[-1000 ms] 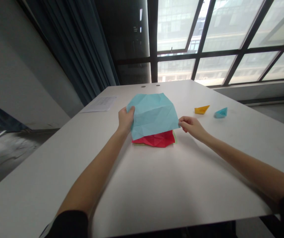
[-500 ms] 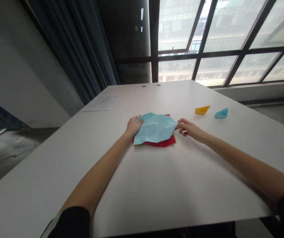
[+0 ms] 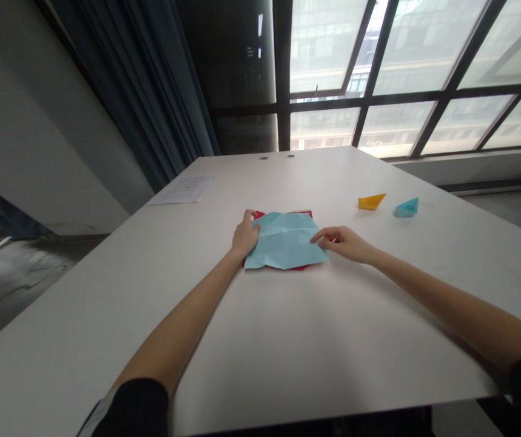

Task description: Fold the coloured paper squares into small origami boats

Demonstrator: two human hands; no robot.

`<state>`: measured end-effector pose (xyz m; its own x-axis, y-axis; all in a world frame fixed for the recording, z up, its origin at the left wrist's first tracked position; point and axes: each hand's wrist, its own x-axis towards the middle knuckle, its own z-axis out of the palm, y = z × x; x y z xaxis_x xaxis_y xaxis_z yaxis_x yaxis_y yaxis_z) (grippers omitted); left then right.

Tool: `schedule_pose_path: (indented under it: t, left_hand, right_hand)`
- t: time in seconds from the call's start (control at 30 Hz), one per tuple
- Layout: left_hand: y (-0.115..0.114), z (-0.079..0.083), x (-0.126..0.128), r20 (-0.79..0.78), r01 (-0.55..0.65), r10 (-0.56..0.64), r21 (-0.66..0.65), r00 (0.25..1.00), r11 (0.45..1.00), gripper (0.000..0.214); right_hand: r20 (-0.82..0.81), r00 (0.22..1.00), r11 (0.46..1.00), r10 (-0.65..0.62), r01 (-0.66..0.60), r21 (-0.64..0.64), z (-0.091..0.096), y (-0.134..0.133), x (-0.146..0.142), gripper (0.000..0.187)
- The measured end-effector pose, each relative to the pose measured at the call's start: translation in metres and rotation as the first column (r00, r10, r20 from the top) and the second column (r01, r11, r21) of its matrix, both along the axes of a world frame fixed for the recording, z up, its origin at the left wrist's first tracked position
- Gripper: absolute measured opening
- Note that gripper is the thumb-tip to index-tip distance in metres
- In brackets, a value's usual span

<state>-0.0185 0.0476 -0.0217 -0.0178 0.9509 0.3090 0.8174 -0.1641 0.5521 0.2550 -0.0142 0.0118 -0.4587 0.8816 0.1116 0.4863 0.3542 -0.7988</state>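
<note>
A creased light blue paper sheet (image 3: 285, 247) lies nearly flat on a red sheet (image 3: 259, 215), which shows only at the edges. Both rest on the white table (image 3: 287, 340). My left hand (image 3: 245, 235) grips the blue sheet's left edge with its fingers curled. My right hand (image 3: 341, 242) pinches the sheet's right edge, with the fingertips lying on the paper.
A folded orange paper boat (image 3: 371, 201) and a folded blue paper boat (image 3: 406, 207) sit on the table to the right. A white printed sheet (image 3: 182, 189) lies at the far left corner. Windows and a dark curtain stand behind the table.
The blue sheet, held up in the air a second ago, has come down and been spread flat over the red sheet. Both hands dropped to the table with it.
</note>
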Motion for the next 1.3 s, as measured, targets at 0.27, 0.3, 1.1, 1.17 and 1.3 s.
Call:
schedule_pose_path:
  t: [0.27, 0.3, 1.1, 1.17, 1.3]
  left_hand:
    - [-0.024, 0.021, 0.024, -0.564, 0.211, -0.022, 0.272, 0.825, 0.939, 0.023]
    - [-0.028, 0.024, 0.03, -0.627, 0.284, -0.076, 0.239, 0.775, 0.929, 0.025]
    - [-0.043, 0.007, 0.018, -0.411, 0.181, -0.311, -0.325, 0.857, 0.928, 0.086]
    - [-0.04, 0.0, 0.015, -0.408, 0.177, -0.307, -0.325, 0.86, 0.929, 0.085]
    - [-0.039, -0.005, 0.016, -0.411, 0.174, -0.305, -0.327, 0.859, 0.929, 0.085]
  right_hand:
    - [0.303, 0.951, 0.998, -0.069, 0.061, 0.036, -0.001, -0.008, -0.006, 0.033]
    - [0.322, 0.944, 0.997, -0.069, 0.06, 0.038, -0.001, -0.009, -0.007, 0.033]
    - [0.505, 0.45, 0.671, -0.737, 0.579, 0.463, -0.011, 0.085, 0.142, 0.059]
    - [0.529, 0.408, 0.651, -0.744, 0.623, 0.434, -0.024, 0.088, 0.153, 0.055]
    - [0.527, 0.399, 0.643, -0.75, 0.623, 0.445, -0.039, 0.088, 0.164, 0.047]
